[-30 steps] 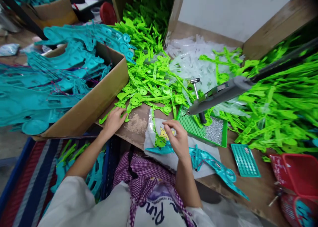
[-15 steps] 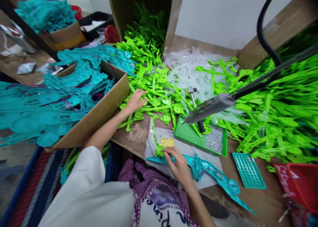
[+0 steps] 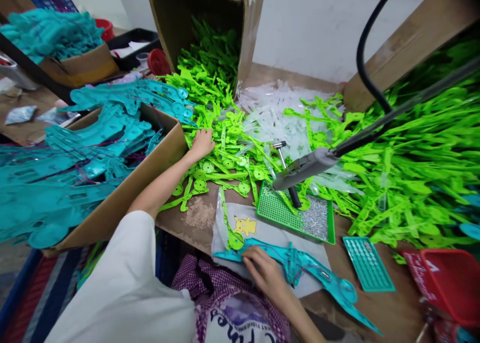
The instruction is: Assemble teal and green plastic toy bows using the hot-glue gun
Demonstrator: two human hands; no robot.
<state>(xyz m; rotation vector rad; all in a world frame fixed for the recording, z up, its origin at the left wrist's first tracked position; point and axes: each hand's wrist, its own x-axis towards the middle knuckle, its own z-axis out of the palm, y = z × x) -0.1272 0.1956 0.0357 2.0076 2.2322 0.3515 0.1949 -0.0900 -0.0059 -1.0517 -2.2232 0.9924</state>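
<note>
My left hand [image 3: 202,144] reaches into a heap of bright green plastic parts [image 3: 225,158] beside the cardboard box; its fingers are apart, the tips partly hidden among the parts. My right hand [image 3: 264,269] is closed at the left end of a long teal plastic part [image 3: 311,268], which lies on a grey cloth [image 3: 240,210] with a yellow cartoon figure. Thin dark red string is wrapped about the teal part's middle. A green part [image 3: 229,228] with a clear strip lies on the cloth, its round end beside the teal part.
A green tray [image 3: 277,215] of small metal pieces holds a hammer [image 3: 287,170]. Above it hangs a grey electric screwdriver [image 3: 305,168] on a black cable. A teal tray [image 3: 369,263] and red bin [image 3: 450,283] stand right. Teal parts fill the cardboard box [image 3: 138,183] left.
My left hand has moved further into the green heap. My right hand has shifted down from near the green part's round end onto the teal part. The camera view has shifted slightly.
</note>
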